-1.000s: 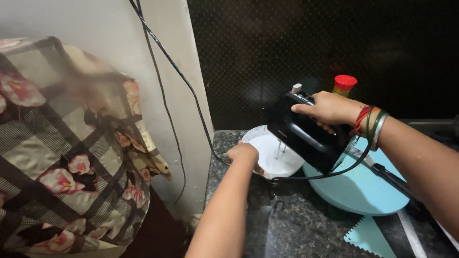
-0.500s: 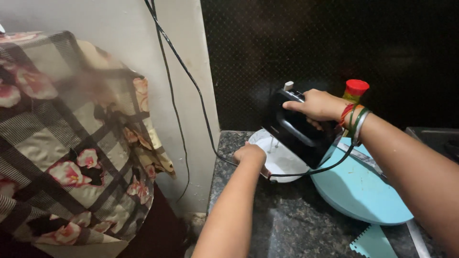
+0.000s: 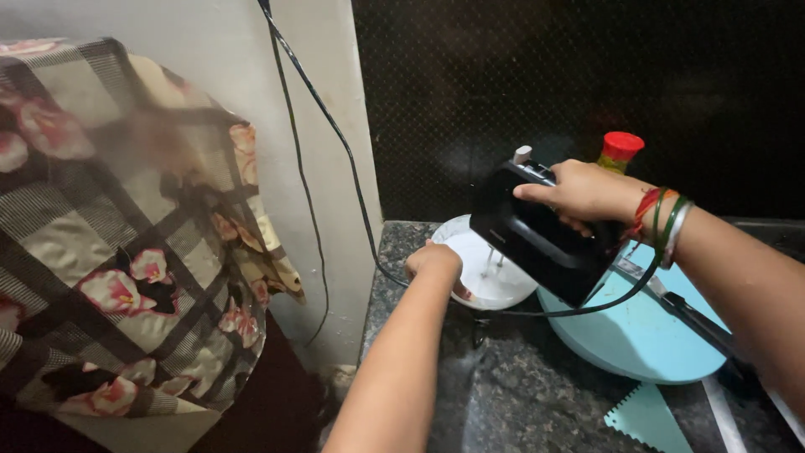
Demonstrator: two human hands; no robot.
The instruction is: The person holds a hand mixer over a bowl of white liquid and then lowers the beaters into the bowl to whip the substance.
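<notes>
so the right hand (image 3: 583,191) is wrapped round the handle of a black hand mixer (image 3: 541,239), fingers closed on it, holding it tilted with the beaters (image 3: 493,267) dipping down into a white bowl (image 3: 482,264). the left hand (image 3: 433,260) is curled over the near left rim of that bowl, gripping it steady as far as i can tell, though the fingertips are hidden behind the rim. the bowl sits on a dark speckled counter (image 3: 511,386), far left corner, right by the wall.

compared with a second ago not much has really shifted: same grip, same bowl, beaters in the same spot. mostly the head camera has swung a bit, so the mixer and bowl sit further right in view now. reads to me like the mixing is in full swing, not starting or ending.

just right of the bowl, touching or nearly so, is a pale blue round turntable (image 3: 646,335), with a teal toothed scraper (image 3: 650,419) lying near it. a red capped bottle (image 3: 619,151) stands behind the mixer. the cord (image 3: 335,134) runs up the wall, and a floral checked cloth (image 3: 126,252) hangs on the left.
</notes>
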